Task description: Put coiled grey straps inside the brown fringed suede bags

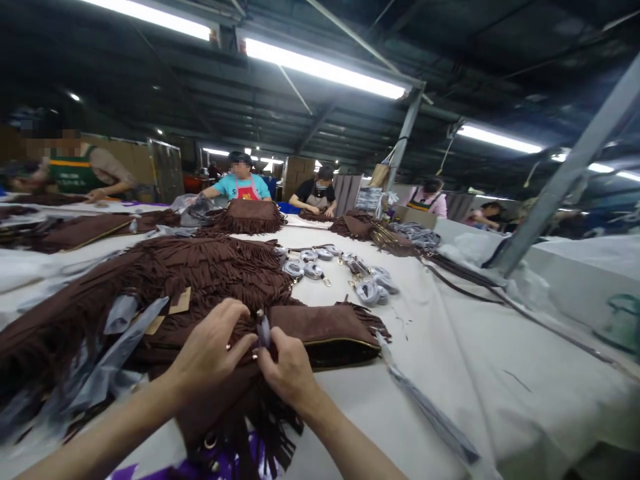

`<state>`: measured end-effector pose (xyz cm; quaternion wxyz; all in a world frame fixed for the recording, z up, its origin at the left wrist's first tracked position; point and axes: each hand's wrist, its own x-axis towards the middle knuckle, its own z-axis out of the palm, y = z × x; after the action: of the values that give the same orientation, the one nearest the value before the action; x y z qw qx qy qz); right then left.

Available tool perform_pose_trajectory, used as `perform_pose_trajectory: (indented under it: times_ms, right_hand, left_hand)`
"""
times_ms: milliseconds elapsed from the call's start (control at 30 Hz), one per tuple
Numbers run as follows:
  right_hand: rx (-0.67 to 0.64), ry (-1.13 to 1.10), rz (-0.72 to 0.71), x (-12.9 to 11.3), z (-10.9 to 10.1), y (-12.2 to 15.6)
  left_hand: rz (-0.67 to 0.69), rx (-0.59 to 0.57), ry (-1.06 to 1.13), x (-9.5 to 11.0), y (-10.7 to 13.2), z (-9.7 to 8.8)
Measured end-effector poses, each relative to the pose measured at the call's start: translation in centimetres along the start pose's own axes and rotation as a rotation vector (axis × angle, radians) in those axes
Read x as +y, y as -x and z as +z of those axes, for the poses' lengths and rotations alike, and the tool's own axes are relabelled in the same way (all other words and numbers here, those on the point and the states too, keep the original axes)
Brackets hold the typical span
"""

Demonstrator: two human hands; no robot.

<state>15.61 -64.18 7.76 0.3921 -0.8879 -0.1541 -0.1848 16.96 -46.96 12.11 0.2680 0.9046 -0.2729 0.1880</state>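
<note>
My left hand (213, 343) is curled over a brown fringed bag, its thumb reaching toward a small piece wrapped in grey plastic (264, 329). What its fingertips hold is hidden. On the other side, my right hand (290, 373) pinches that wrapped piece between thumb and fingers. A brown suede-like bag (320, 323) with a gold zipper lies just beyond my right hand, the zipper partly open. More brown fringe (280, 427) hangs below both hands. To the left, a pile of brown fringed bags (215, 267) carries loose plastic strips (120, 360) and cardboard tags (180, 301).
Plastic-wrapped straps with metal clips (370, 290) lie beyond the bag on the white-covered table (450, 373). A long plastic-wrapped strip (430, 407) lies at right. Several co-workers sit at the far side, one in a turquoise shirt (225, 190). A metal post (565, 173) slants at right.
</note>
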Motion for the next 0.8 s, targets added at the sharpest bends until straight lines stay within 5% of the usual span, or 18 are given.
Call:
perform_pose_trajectory:
  times_ms: [167, 333, 467, 600, 800]
  right_hand:
    - [-0.003, -0.324, 0.126, 0.4, -1.0, 0.9]
    - [-0.050, -0.543, 0.224, 0.8, -1.8, 1.4]
    - [-0.116, -0.620, 0.213, 0.9, -2.7, 2.1]
    - [-0.196, -0.590, 0.167, 1.5, -2.8, 3.4]
    - [-0.151, -0.486, 0.129, 1.4, -2.1, 4.5]
  left_hand:
    - [-0.174, -0.482, 0.437, -0.4, 0.9, 3.3]
    - [-0.264, -0.504, 0.732, 0.8, 0.9, 5.8]
    - [-0.289, -0.506, 0.777, 1.6, 1.1, 5.0]
    - [-0.337, -0.700, 0.863, 1.4, 1.6, 4.3]
    - [-0.442, -0.741, 0.809, 1.3, 2.3, 5.3]
